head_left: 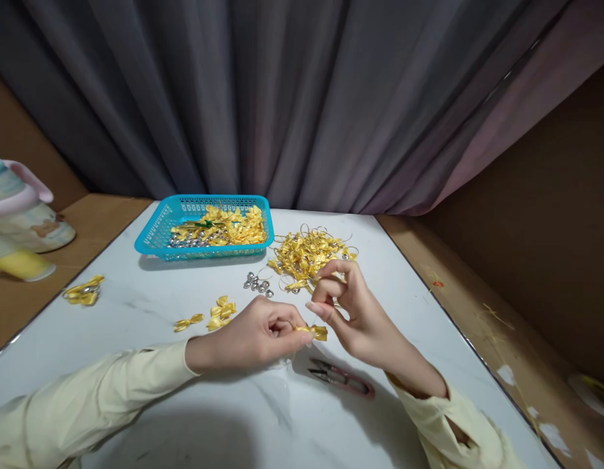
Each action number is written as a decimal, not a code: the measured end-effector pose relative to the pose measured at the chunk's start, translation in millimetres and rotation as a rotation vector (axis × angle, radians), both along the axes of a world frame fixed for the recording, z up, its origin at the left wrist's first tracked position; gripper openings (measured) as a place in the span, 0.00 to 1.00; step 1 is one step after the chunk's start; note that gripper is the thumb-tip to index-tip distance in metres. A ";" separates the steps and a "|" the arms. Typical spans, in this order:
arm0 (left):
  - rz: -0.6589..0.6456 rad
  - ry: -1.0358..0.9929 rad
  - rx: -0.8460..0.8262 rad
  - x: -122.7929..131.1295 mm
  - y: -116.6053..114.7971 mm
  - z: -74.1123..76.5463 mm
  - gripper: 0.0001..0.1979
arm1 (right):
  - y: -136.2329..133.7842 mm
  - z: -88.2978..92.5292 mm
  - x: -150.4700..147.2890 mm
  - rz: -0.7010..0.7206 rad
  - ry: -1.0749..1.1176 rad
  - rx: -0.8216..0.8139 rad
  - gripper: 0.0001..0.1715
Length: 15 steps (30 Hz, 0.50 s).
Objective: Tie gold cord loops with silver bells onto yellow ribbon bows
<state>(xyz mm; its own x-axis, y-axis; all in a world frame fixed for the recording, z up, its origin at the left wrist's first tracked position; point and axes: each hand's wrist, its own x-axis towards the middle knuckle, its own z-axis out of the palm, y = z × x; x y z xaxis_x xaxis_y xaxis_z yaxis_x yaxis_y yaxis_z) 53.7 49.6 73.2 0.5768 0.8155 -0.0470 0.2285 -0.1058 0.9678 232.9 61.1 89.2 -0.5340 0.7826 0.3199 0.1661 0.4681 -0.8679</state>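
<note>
My left hand [262, 332] is closed in a pinch on a small yellow ribbon bow [320, 333], whose end sticks out past the fingertips. Just to its right, my right hand [353, 316] pinches thumb against fingers, with a faint thin thread running down towards the bow. Below the hands lie thread snips [341, 379] with a pinkish handle. Beyond them is a heap of yellow bows [306, 257] with looped gold cords and silvery bells. Several loose silver bells [257, 284] lie in front of it. More loose bows [220, 312] rest left of my left hand.
A blue mesh basket [204, 253] at the back holds yellow bows and silver pieces. A bundle of bows [84, 291] lies at the table's left. A pastel bottle [30, 215] stands on cardboard at far left. Grey curtains [282, 98] hang behind; cardboard [477, 326] borders the right.
</note>
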 end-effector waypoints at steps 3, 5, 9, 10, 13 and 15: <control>0.025 0.005 0.072 -1.2 0.7 0.1 0.13 | 9.5 -2.3 2.9 0.078 0.125 -0.247 0.17; 0.037 0.010 0.104 -2.1 1.2 0.3 0.13 | 13.8 -6.0 3.8 0.148 0.177 -0.376 0.20; 0.041 0.018 0.119 -2.6 1.3 0.9 0.11 | 12.5 -9.1 2.3 0.197 0.196 -0.437 0.23; 0.039 0.016 0.119 -2.3 1.2 1.1 0.11 | 10.6 -8.3 1.5 0.183 0.203 -0.429 0.22; 0.033 0.007 0.125 -1.3 0.9 1.9 0.13 | 5.0 -4.2 -0.6 0.124 0.222 -0.406 0.24; 0.033 0.001 0.131 -0.8 0.6 2.5 0.13 | 2.7 -1.8 -1.3 0.089 0.216 -0.395 0.25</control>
